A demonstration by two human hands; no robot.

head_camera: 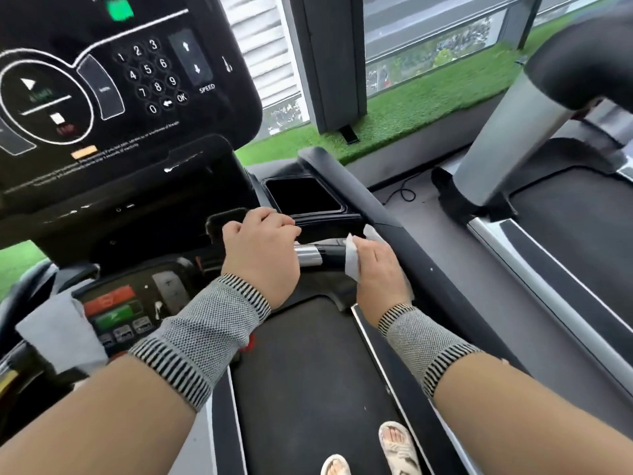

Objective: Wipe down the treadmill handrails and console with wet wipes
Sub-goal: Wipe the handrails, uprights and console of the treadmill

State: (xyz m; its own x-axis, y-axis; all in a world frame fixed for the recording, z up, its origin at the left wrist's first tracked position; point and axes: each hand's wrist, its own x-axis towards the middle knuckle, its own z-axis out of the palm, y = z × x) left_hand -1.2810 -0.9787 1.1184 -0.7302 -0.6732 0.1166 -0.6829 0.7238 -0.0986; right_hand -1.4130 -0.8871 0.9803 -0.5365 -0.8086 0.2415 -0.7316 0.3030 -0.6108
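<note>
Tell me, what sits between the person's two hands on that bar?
In the head view, a bare stretch of the handlebar, silver then black, runs between the left hand and the right hand, which grips a white wet wipe.

Grey knit striped-edge wrist sleeves (205,337), sandals (399,443)

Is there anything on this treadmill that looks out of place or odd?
One thing: a grey cloth lies draped over the left handrail beside the lower buttons, left loose there. Otherwise nothing stands out; the right hand holds a wipe around the front bar.
</note>
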